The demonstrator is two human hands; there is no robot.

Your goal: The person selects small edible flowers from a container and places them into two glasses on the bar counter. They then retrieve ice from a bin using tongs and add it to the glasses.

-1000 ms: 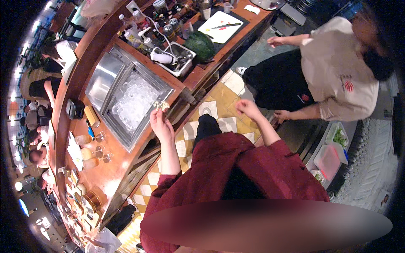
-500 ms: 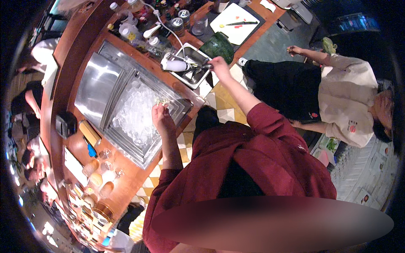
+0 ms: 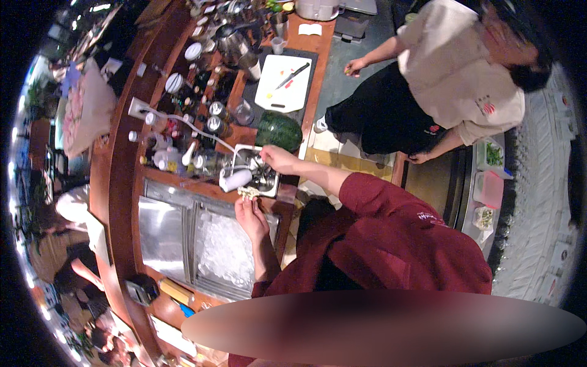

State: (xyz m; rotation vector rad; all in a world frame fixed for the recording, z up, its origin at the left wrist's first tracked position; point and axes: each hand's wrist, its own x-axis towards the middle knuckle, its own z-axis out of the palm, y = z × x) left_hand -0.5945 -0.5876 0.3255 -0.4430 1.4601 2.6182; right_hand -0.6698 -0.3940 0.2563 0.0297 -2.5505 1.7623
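Note:
My left hand (image 3: pixel 252 219) pinches a small pale, whitish-green sprig (image 3: pixel 247 192) between thumb and fingers. It hovers between the ice bin and the near edge of the small metal sink (image 3: pixel 267 193). Over the sink's far right side, my right hand (image 3: pixel 276 159) has its fingers closed; what they hold is too small to make out. Dark and shiny metal utensils (image 3: pixel 264 178) lie in the basin. A white cylindrical thing (image 3: pixel 235 180) leans at the sink's left side. Just beyond the sink lies a dark green watermelon (image 3: pixel 278 130).
A steel ice bin (image 3: pixel 225 251) with a metal lid (image 3: pixel 161 235) stands left. Bottles (image 3: pixel 171 160) crowd the counter. Farther off, a knife (image 3: pixel 292 76) lies on a white cutting board (image 3: pixel 269 98). A co-worker (image 3: pixel 455 73) stands right, beside containers of greens (image 3: pixel 491 153).
My view has shifted. My left hand has moved with the sprig from over the ice toward the sink. My right hand stays at the sink. The co-worker appears closer.

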